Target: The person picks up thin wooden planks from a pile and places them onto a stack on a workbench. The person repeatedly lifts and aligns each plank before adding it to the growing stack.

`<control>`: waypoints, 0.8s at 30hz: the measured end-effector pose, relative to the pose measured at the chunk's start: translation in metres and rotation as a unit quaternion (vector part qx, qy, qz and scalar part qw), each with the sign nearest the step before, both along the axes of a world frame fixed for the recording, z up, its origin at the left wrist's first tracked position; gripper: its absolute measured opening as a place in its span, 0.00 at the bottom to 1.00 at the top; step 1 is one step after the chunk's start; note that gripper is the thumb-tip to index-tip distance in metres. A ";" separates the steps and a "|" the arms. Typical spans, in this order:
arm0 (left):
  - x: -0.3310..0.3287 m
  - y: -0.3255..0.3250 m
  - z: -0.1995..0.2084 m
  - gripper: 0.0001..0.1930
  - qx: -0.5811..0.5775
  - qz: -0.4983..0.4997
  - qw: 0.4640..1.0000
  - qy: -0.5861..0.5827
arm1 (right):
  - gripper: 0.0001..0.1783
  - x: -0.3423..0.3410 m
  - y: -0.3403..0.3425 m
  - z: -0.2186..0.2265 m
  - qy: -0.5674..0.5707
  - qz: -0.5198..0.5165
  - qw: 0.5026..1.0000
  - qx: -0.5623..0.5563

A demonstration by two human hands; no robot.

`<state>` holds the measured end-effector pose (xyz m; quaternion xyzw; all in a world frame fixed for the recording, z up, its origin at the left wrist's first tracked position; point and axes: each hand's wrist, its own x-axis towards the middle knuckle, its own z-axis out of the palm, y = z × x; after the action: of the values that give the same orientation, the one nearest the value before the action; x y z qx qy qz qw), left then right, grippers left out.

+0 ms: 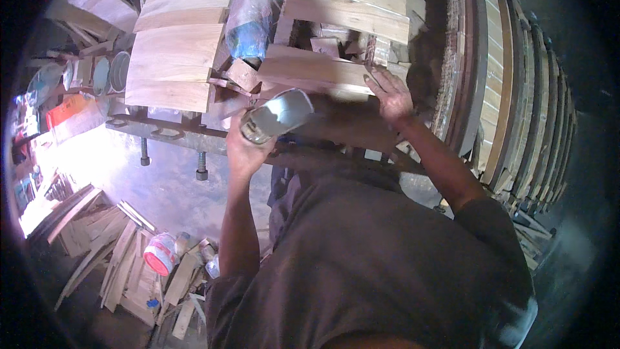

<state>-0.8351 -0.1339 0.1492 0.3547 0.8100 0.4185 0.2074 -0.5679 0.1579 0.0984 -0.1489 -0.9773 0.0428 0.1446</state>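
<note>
One tilted can [279, 117] (contents unclear): we see the left hand [244, 148] gripping it, the right hand [392, 95], fingers extended, near a board [310, 70]; overtipping could cause spillage.

The container [281, 116] in the left hand [240, 148] is silvery grey, with a pale bluish-white inside. Beyond this hand, to its left, the wooden planks [174, 58] are light pinkish tan with fine grain lines. The plastic-wrapped bundle [248, 39] straight beyond it is whitish, and bright blue at the near end. Left of the right hand [391, 97], the wooden board [310, 71] is a warmer tan. The bucket [169, 243], nearer and left of the left hand, is white and red.
</note>
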 end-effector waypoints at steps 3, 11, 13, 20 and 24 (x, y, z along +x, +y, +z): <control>0.005 -0.017 0.006 0.39 -0.024 0.012 1.000 0.003 | 0.28 0.010 -0.008 -0.018 0.023 -0.007 1.000 -0.020; 0.012 -0.018 -0.003 0.42 0.011 0.022 0.999 -0.046 | 0.27 0.010 0.000 -0.023 0.013 -0.031 0.996 -0.085; 0.010 -0.019 -0.006 0.42 -0.010 0.018 0.999 -0.024 | 0.26 -0.003 0.007 -0.002 -0.021 -0.093 0.976 -0.195; -0.008 -0.029 -0.009 0.45 -0.031 -0.010 0.999 -0.033 | 0.28 -0.019 0.080 -0.017 -0.118 -0.216 0.813 -0.528; -0.008 -0.035 -0.029 0.49 -0.012 0.034 0.987 -0.158 | 0.32 -0.019 0.092 -0.014 -0.115 -0.220 0.741 -0.624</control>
<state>-0.8431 -0.1691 0.1198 0.2532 0.7836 0.4665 0.3229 -0.5871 0.2499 0.0839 -0.4202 -0.6814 0.5927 -0.0887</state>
